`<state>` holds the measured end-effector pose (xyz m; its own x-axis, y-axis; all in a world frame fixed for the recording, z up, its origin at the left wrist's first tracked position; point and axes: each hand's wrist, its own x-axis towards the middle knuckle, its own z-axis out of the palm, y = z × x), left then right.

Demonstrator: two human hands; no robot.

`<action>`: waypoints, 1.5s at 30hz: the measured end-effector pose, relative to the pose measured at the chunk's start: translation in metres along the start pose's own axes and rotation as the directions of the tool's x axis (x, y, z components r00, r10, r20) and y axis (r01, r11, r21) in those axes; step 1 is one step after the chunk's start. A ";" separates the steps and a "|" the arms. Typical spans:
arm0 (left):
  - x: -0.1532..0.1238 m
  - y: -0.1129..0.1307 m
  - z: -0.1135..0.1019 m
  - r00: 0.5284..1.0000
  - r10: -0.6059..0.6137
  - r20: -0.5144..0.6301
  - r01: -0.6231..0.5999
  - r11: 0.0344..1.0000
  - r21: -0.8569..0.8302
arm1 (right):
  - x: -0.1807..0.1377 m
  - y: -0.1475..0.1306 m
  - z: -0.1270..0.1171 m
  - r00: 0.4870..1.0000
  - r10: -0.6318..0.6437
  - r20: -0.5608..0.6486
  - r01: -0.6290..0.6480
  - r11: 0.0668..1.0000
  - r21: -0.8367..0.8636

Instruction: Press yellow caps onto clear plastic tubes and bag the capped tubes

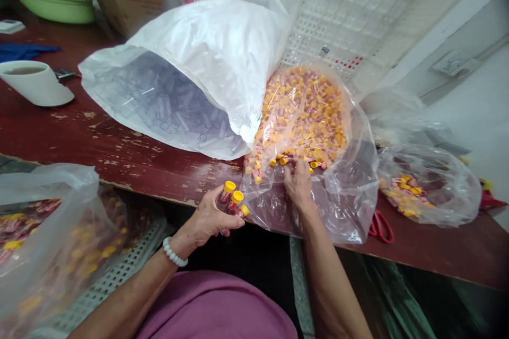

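Note:
Three small clear tubes with yellow caps stand side by side in my left hand, which is closed around them just off the table edge. Something red shows inside them. My right hand reaches into the mouth of a clear plastic bag. Its fingers are bent down at a heap of small yellow-capped pieces with pink and red bodies. The fingertips are partly hidden, so I cannot see whether they grip a piece. To the left, a white sack lies with its mouth toward me, holding many clear empty tubes.
A smaller clear bag of yellow-capped pieces lies at the right, near red-handled scissors. At left stand a white cup and a green basin. Below the table edge, a filled bag rests in a white basket.

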<state>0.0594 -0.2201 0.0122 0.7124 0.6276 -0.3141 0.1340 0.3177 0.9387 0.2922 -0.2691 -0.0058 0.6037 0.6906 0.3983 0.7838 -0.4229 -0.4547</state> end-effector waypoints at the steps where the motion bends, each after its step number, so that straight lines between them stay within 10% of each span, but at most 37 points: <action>1: 0.000 -0.001 0.000 1.000 0.006 0.003 -0.006 1.000 -0.007 | 0.010 0.008 0.007 1.000 0.027 0.005 -0.027 0.999 -0.038; 7: 0.005 -0.009 0.004 0.990 0.133 0.053 -0.132 0.991 -0.023 | 0.041 0.020 0.031 0.985 0.163 0.064 -0.152 0.977 -0.152; 13: 0.008 -0.009 0.005 0.987 0.149 0.055 -0.148 0.989 -0.030 | 0.022 0.010 0.001 0.984 0.160 0.072 -0.155 0.985 -0.078; 18: 0.009 -0.011 0.006 0.981 0.188 0.043 -0.191 0.978 0.079 | -0.043 -0.044 -0.048 0.951 -0.248 0.184 0.137 0.873 0.467; 24: 0.007 -0.008 0.011 0.950 0.311 0.021 -0.303 0.908 0.288 | -0.071 -0.085 -0.060 0.795 -0.592 0.134 0.457 0.729 0.510; 31: 0.004 -0.007 0.009 0.965 0.261 0.039 -0.263 0.937 0.232 | -0.073 -0.076 -0.057 0.895 -0.445 0.026 0.391 0.812 0.434; 38: 0.004 -0.014 0.009 0.951 0.308 0.001 -0.294 0.907 0.302 | -0.101 -0.081 -0.028 0.837 -0.547 -0.009 0.537 0.819 0.202; 45: 0.003 -0.004 0.000 0.991 0.122 -0.047 -0.121 0.992 0.031 | -0.103 -0.084 -0.027 0.849 -0.490 0.196 0.364 0.813 0.456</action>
<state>0.0608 -0.2193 0.0074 0.6900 0.6948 -0.2032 0.0682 0.2171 0.9738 0.1680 -0.3209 0.0128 0.1003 0.9088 0.4050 0.7900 0.1748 -0.5877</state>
